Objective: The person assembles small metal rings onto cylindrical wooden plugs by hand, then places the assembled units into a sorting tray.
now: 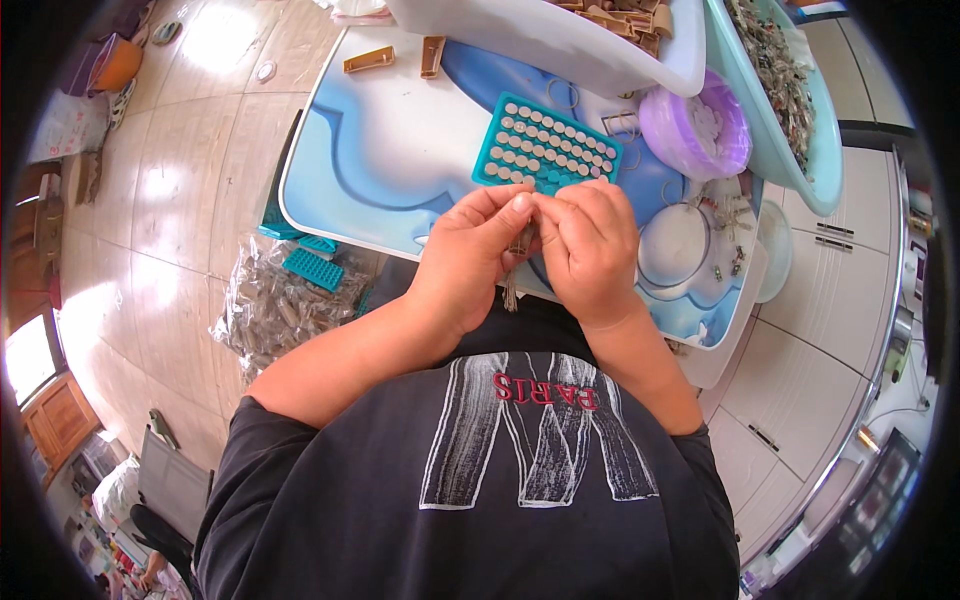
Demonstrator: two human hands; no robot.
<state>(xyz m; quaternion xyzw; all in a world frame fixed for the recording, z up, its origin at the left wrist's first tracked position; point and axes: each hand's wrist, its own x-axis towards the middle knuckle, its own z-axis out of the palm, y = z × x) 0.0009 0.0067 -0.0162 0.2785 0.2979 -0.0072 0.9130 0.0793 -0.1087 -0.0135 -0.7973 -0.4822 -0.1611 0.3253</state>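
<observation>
Blue-and-white tabletop, glossy and printed with curving shapes [365, 140], reaches right up to the person in the black short-sleeved T-shirt [350, 490], who works over its near edge. Both bare hands are closed and meet at the fingertips: the left hand [475, 240] grips a small brownish bundle [521, 240] with thin pale ends hanging below it, and the right hand [592, 240] pinches at its top; fingers hide most of it. Just beyond, and partly blocked by the knuckles, sits a teal rectangular plastic tray [560, 180] set with rows of pale round discs [511, 109]. Over on the right, small loose metallic bits [738, 260] lie near the table's edge. A translucent purple round bowl [672, 140] holds more flat, pale pieces [703, 123]. Two brown, oblong pieces lie apart toward the far left, one of them [369, 60] nearly level, the other [432, 57] turned upright to it. Behind, a white plastic bin [560, 40] full of curved brown pieces [630, 22] crowds the far edge, and a wide turquoise basin [824, 130], heaped with small mixed bits [768, 65], fills the far right corner. Down on the pale tiled floor [180, 190], a clear plastic bag [270, 310] bulges with brownish pieces. Farther left stands an orange bowl [118, 62].
</observation>
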